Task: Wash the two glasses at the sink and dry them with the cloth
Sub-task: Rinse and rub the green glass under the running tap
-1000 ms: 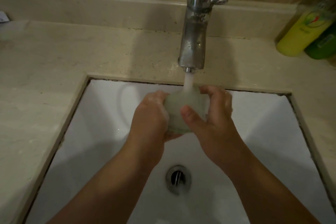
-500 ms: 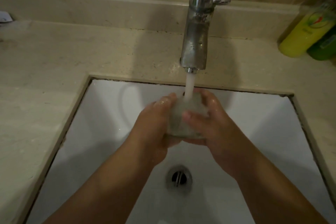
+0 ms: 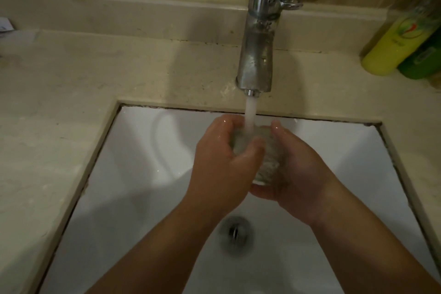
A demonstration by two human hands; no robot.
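Under the running chrome tap, over the white sink basin, a clear textured drinking glass sits between both hands, roughly upright, water stream hitting its top. Left hand wraps the glass from the left side, thumb across the front wall; right hand cups it from the right and underneath, fingers curled under the base. Both hands grasping the glass, neither released. Only one glass in view; second glass and the cloth not visible. Step looks like rinsing/rubbing the first glass, so task is likely early. To do it well: keep the right hand supporting the base since wet glass is slippery, rotate the glass so the left thumb and fingers rub the whole wall and rim, let the stream fill and flush the inside, stay low over the basin and clear of the tap spout to avoid a knock. Beige stone table around the sink holds a yellow-green plastic bottle at far right, well apart. Round metal drain sits below the hands.
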